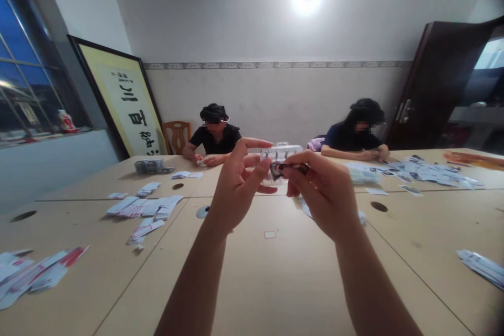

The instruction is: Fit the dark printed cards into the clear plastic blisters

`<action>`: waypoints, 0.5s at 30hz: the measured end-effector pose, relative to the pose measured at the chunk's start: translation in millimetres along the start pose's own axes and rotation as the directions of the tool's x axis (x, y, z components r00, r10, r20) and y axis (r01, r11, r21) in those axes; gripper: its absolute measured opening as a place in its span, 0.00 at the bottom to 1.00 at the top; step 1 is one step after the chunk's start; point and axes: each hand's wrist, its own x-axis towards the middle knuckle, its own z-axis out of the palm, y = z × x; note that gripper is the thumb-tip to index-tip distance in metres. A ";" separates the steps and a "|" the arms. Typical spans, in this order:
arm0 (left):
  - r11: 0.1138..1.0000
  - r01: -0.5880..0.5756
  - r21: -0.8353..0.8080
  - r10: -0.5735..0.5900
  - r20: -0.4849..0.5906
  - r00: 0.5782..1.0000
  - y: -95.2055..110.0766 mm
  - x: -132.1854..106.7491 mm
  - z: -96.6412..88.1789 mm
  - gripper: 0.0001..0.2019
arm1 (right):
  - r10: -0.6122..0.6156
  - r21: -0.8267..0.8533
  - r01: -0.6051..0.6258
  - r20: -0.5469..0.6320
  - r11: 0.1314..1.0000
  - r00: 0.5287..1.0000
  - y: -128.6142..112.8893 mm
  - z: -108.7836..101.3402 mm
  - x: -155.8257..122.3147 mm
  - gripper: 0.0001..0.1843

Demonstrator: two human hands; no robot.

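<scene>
A wide tan desk (275,278) is seen to fill the lower view, and all places below are given from it. Against the wall beyond its far left corner a large framed scroll (125,102) is leaned, with a wooden chair (177,135) just beside it. Beyond the far right end a dark door (437,84) is stood open. Two people are seated at the far edge: one in black (214,136) left of centre, one in dark blue (354,136) right of centre, each with hands on the desk.

On the desk, white cards (145,207) are spread left of centre, more cards (31,273) lie at the near left edge, a card stack (148,166) is set at the far left, printed slips (425,172) are scattered at the far right, and a small pile (482,268) lies at the near right edge.

Above the middle of the desk both hands are raised, clear of its surface. A clear plastic tray (281,153) is held between them. The left hand (236,191) is closed on the tray's left end by thumb and lower fingers, the index finger extended. The right hand (325,191) is pinched shut on a small dark clip (289,168), which is pressed against the tray. What the clip is exactly cannot be told.
</scene>
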 end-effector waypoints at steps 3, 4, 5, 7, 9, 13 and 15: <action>1.000 -0.001 0.016 0.002 -0.024 1.000 -0.2 0.5 -0.7 0.17 | 0.021 -0.012 -0.022 -0.030 1.000 0.999 1.0 -1.5 -1.1 0.04; 1.000 0.001 0.016 -0.001 -0.024 1.000 0.2 0.4 -0.6 0.17 | 0.019 -0.023 -0.020 -0.043 1.000 0.999 0.9 -1.9 -1.4 0.04; 1.000 0.005 0.012 -0.005 -0.020 1.000 0.9 0.3 -0.5 0.17 | 0.013 -0.036 -0.015 -0.053 0.999 0.999 0.7 -2.3 -1.6 0.04; 1.000 0.021 0.001 -0.021 -0.006 1.000 2.9 -0.4 -0.1 0.18 | 0.001 -0.076 -0.007 -0.067 0.997 0.998 -0.3 -3.0 -1.6 0.04; 0.999 0.034 -0.005 -0.034 0.013 0.999 5.1 -1.2 0.6 0.19 | -0.019 -0.137 0.007 -0.083 0.991 0.996 -1.9 -3.6 -1.4 0.03; 0.998 0.058 0.003 -0.058 0.080 0.995 7.2 -1.7 2.5 0.21 | -0.062 -0.244 0.035 -0.104 0.969 0.993 -5.1 -3.6 -1.6 0.04; 0.998 0.067 -0.009 -0.065 0.099 0.993 6.6 -1.4 3.4 0.20 | -0.077 -0.269 0.044 -0.116 0.962 0.990 -6.4 -2.8 -1.8 0.04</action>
